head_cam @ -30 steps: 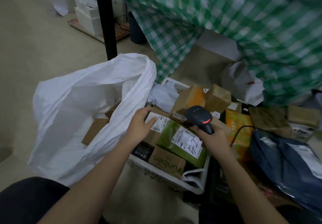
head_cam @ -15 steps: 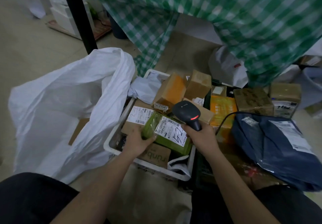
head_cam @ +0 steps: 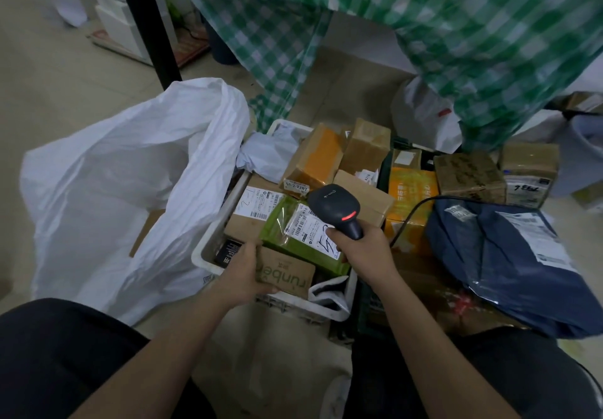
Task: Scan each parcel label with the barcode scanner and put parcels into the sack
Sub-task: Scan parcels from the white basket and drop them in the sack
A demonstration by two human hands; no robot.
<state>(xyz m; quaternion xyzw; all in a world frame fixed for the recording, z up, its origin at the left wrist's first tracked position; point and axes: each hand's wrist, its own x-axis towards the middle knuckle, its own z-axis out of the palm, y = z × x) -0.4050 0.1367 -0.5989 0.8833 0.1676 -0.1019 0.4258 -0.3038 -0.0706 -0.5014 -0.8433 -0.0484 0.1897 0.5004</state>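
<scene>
We see the right hand [head_cam: 362, 252] wrapped round the grip of the black barcode scanner [head_cam: 336, 208], red light lit on its neck, head tipped down over the green parcel [head_cam: 287, 239] and its white label [head_cam: 310, 227] w/ handwritten marks. A black cable [head_cam: 414, 213] runs from the scanner's handle up and to the right over the orange parcel [head_cam: 411, 190]. The left hand [head_cam: 243, 276] grips the near-left corner of the brown "runben" box [head_cam: 287, 273], fingers curled under its edge, thumb side on top; that box sits at the near rim of the white crate [head_cam: 208, 239], partly under the green parcel. In the crate, beyond the green one, lies a flat brown box w/ a label marked "2-1" [head_cam: 257, 201], plus 2 taped boxes standing tilted at the far end [head_cam: 318, 157] & a crumpled pale poly bag [head_cam: 264, 156]. The white sack [head_cam: 107, 183] stands open just left of the crate, touching it, w/ a cardboard piece showing inside. Right of the crate: a navy mailer bag [head_cam: 509, 265] w/ label, brown boxes behind it [head_cam: 470, 174]. A green-checked cloth [head_cam: 456, 27] hangs over the far side.
</scene>
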